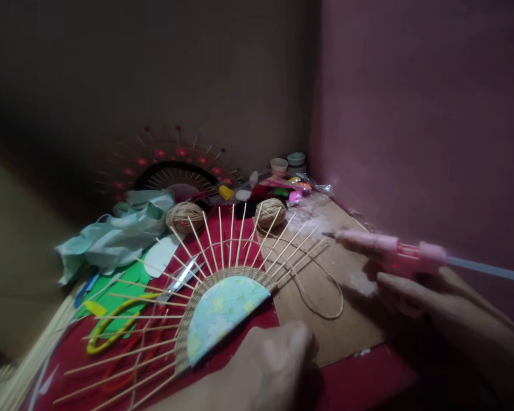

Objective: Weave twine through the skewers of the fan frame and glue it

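A half-round woven piece (223,305) with a pale blue floral centre and many thin wooden sticks fanning out lies on red cloth. My left hand (274,357) rests closed at its lower right edge; whether it grips anything is hidden. My right hand (420,285) is wrapped round a pink hot glue gun (389,254), whose nozzle points left above the stick tips. A clear glue stick juts out of its back.
Two balls of twine (184,216) (270,212) lie behind the fan, with loose twine (321,291) on the wooden board. Scissors (180,279), green paper, a yellow loop and a pale plastic bag (115,234) sit left. A finished decorated fan (171,168) leans on the wall; the pink wall is close on the right.
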